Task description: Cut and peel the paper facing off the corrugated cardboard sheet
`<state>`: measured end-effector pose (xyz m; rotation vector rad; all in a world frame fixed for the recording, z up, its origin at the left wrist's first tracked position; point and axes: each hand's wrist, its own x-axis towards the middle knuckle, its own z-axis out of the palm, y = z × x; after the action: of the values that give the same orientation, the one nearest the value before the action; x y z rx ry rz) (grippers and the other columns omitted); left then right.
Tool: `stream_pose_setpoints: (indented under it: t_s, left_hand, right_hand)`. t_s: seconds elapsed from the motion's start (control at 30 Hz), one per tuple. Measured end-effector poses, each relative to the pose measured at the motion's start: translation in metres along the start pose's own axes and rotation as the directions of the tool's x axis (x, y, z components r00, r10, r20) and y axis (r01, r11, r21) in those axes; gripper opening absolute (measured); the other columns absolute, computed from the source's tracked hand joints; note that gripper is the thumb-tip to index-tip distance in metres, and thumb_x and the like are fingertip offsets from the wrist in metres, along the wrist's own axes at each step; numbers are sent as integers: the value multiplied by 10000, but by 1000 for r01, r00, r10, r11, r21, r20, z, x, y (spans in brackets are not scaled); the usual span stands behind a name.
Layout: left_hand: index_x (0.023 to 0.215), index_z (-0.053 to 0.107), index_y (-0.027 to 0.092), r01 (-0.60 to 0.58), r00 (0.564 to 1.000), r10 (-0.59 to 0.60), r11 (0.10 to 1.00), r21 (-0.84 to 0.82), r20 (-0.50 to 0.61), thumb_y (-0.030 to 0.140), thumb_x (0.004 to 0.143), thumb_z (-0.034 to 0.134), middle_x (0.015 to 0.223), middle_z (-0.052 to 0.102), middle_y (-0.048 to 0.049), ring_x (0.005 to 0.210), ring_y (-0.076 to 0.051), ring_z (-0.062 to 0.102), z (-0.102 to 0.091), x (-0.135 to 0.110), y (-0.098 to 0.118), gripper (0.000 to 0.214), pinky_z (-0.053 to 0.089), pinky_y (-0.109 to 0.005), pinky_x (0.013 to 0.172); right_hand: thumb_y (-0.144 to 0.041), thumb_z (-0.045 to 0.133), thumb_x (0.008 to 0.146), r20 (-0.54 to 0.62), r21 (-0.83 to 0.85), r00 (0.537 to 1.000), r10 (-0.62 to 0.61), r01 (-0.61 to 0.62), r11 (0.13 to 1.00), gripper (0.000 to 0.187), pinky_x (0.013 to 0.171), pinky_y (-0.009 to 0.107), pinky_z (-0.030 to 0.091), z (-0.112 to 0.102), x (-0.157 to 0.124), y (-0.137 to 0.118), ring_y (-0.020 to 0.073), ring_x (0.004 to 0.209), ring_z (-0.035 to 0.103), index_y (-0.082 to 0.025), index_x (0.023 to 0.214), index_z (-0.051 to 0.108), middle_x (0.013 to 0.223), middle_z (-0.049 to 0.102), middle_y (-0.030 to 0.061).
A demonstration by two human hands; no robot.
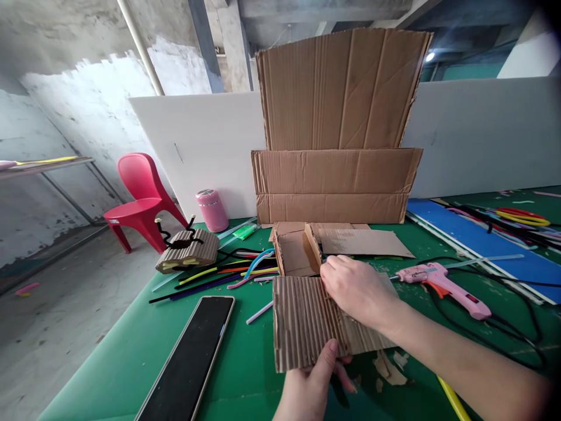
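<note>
A piece of corrugated cardboard (302,321) lies in front of me, its ridges bare on the left part and smoother paper on the right. My left hand (309,383) grips its near edge, thumb on top and fingers underneath. At the far edge, my right hand (357,289) is closed on the same piece; its fingertips are partly hidden. Just beyond stands a small folded cardboard form (300,254), beside a flat cardboard strip (363,241). Torn paper scraps (389,369) lie right of the piece.
A pink glue gun (445,286) with its cord lies right, near a blue board (495,245). Left are a phone (188,356), pipe cleaners (228,272), a ridged cardboard shape (188,251) and a pink canister (212,210). Large cardboard panels (337,175) stand behind.
</note>
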<state>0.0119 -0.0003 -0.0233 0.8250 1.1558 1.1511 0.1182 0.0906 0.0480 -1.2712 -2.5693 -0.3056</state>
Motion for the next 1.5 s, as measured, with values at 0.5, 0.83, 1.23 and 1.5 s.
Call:
stream_pose_setpoints:
  t_s: [0.5,0.83,1.23,1.5]
  left_hand:
    - [688,590,97,61,998,-60,967,-247,14,348,629,621,542,651,-50,351,-115,515,-4,8,-9,259,420,-256,401]
    - [596,621,144,-27,1000,27,999,-40,5,366,686,561,420,574,2,406,-130,518,-3,2,-3,247,457,-262,511]
    - [725,597,128,126,991,-110,950,-284,72,288,710,555,596,649,-16,433,-105,530,-4,3,7,166,423,-254,539]
    - [754,594,101,59,997,-41,958,-281,67,264,718,550,625,649,-38,453,-113,542,-4,3,5,173,429,-263,512]
  right_hand:
    - [-181,428,784,-23,617,968,250,-183,765,122,611,244,425,12,-17,-8,130,705,522,-214,848,526,832,538,15]
    - [-284,414,799,36,650,904,425,-344,678,169,554,274,341,16,-15,-24,154,625,470,-200,657,452,687,497,5]
    - [-306,372,826,110,832,898,427,-318,454,136,553,215,402,14,-25,-10,108,593,461,-204,753,426,659,459,-34]
    - [-199,368,825,-10,574,963,268,-214,791,134,616,277,404,20,-25,-17,146,701,491,-202,710,436,789,478,20]
